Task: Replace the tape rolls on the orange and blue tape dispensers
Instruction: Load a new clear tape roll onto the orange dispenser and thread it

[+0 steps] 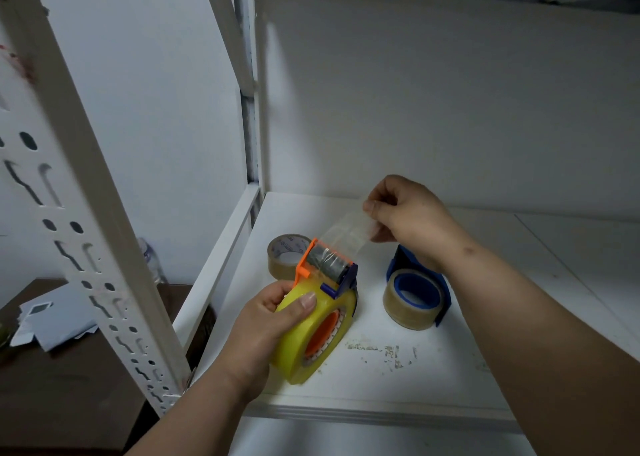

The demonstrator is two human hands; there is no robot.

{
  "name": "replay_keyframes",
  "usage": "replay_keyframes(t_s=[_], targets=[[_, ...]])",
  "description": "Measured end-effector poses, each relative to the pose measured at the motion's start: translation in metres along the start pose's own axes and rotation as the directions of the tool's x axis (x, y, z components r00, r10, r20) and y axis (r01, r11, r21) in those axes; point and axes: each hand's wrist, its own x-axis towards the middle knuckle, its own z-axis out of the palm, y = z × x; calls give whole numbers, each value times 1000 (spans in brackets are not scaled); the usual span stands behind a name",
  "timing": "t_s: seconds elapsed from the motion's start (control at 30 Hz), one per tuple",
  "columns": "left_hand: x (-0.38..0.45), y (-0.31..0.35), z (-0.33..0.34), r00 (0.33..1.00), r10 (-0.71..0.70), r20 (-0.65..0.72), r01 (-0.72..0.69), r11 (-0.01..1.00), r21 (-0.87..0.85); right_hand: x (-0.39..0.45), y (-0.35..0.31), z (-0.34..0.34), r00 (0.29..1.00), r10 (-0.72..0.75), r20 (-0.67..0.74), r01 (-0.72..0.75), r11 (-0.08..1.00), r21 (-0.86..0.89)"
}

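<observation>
The left hand (266,320) grips the yellow tape roll (311,331) seated on the orange dispenser (313,272), thumb pressed flat across the roll's glossy outer face, held just above the white shelf (398,379). The right hand (405,210) pinches the free end of the clear tape strip (346,230) between thumb and fingers; the strip runs taut from the dispenser's grey roller up to that hand. Right of it, the blue dispenser (419,282) stands on the shelf with a translucent tan roll around its hub. A brown tape roll (287,255) lies behind the orange dispenser. Scuff marks speckle the shelf surface.
</observation>
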Motion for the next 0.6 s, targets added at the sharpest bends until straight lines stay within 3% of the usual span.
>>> replay_keyframes(t_s=[0.33,0.6], targets=[[-2,-5,-8,1000,-1,8,1,1000,-2,-11,33,30,960,229,165,-272,906,325],[-9,-4,-13,997,-21,69,23,1000,-20,-27,41,51,928,252,273,-350,838,418]])
